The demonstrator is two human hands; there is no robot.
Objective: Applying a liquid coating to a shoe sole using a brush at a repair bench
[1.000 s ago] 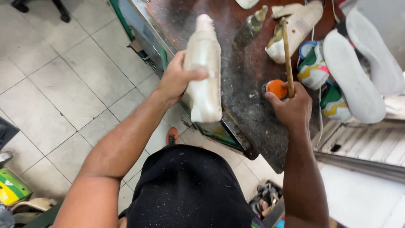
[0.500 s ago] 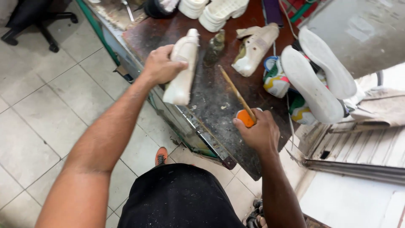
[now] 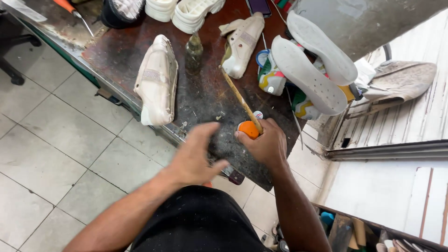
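We see a shoe-repair workshop: a stained, scarred dark workbench [image 3: 205, 100] above a tiled floor [image 3: 56, 140] carries cream unfinished shoe uppers [image 3: 156, 81], stacked white rubber soles [image 3: 189, 10], a colourful sneaker with white sole upturned [image 3: 303, 79], a small grimy glass bottle [image 3: 193, 53] and an orange-handled tool [image 3: 70, 8].

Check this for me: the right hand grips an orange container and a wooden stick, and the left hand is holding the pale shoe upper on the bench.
One thing is wrong. The left hand holds nothing: it hangs open, apart from the pale shoe upper, which lies alone on the bench. The right hand does grip the orange container and wooden stick. The head view shows this.
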